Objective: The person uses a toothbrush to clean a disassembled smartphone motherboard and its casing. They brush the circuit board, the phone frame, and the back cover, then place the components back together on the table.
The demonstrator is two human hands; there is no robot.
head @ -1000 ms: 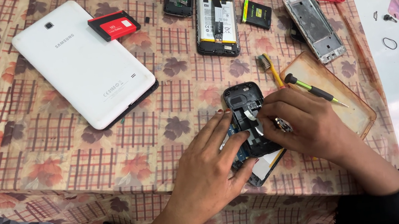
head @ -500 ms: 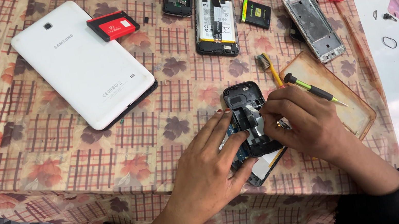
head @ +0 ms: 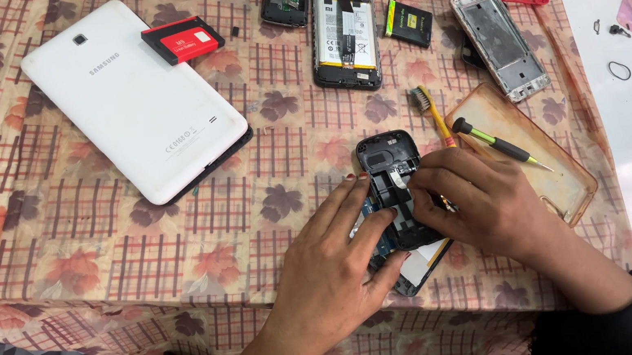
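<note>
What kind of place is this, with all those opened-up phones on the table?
It looks like a phone repair bench, maybe in a small shop or a home. Opened phones with their backs off lie on the flowery tablecloth, a small screwdriver waits nearby, and both hands, left hand and right hand, work on a dark phone.

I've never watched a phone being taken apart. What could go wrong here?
The right hand pinches a thin pale strip inside the opened black phone; pulled hard, it might tear. The left hand steadies the phone near the table edge, so it could slip off. The screwdriver lies loose beside the hand and could get knocked.
</note>
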